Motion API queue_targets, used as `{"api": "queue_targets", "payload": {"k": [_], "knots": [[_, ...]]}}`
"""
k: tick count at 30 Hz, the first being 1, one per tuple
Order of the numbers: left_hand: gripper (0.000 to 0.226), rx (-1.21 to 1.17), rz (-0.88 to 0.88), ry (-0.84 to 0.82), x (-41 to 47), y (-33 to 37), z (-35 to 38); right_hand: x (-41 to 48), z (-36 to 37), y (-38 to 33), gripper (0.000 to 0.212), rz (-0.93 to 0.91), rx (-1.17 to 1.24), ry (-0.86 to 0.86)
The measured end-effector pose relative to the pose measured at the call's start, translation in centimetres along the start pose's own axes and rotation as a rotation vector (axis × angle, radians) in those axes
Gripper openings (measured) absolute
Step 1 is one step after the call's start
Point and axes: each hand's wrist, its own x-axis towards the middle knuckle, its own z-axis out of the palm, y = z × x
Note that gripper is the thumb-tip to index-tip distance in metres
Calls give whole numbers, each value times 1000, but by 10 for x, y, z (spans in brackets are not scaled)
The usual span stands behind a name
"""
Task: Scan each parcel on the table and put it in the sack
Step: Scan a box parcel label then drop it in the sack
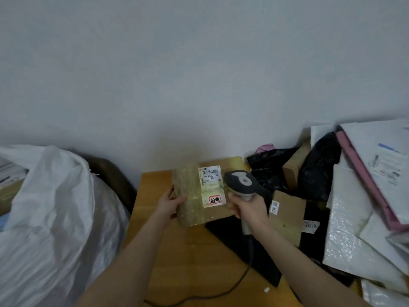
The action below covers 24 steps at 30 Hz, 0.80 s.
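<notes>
Scanning step, by my reading: the left hand [169, 204] grips the taped cardboard parcel [200, 196] above the table [188, 258]; the right hand [249, 209] clasps the barcode scanner [243, 183] at the shipping label's [211, 177] three o'clock; next, swing the parcel toward nine o'clock into the white sack [55, 218].

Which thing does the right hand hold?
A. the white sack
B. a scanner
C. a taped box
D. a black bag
B: the right hand grips the scanner by its handle, while the left hand holds the box.
</notes>
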Motion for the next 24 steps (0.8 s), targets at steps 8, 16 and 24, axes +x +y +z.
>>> {"api": "queue_targets", "payload": {"k": [8,16,24], "knots": [[79,56,126,-80,-64,-7,-11,-105,2,-4,20,-37,100,-13],[74,77,179,-85,-99,-19,-22,-156,-5,7,28,-88,39,-9],[75,70,220,-86,-119,-21,-29,-177,-10,5,26,-103,48,0]]}}
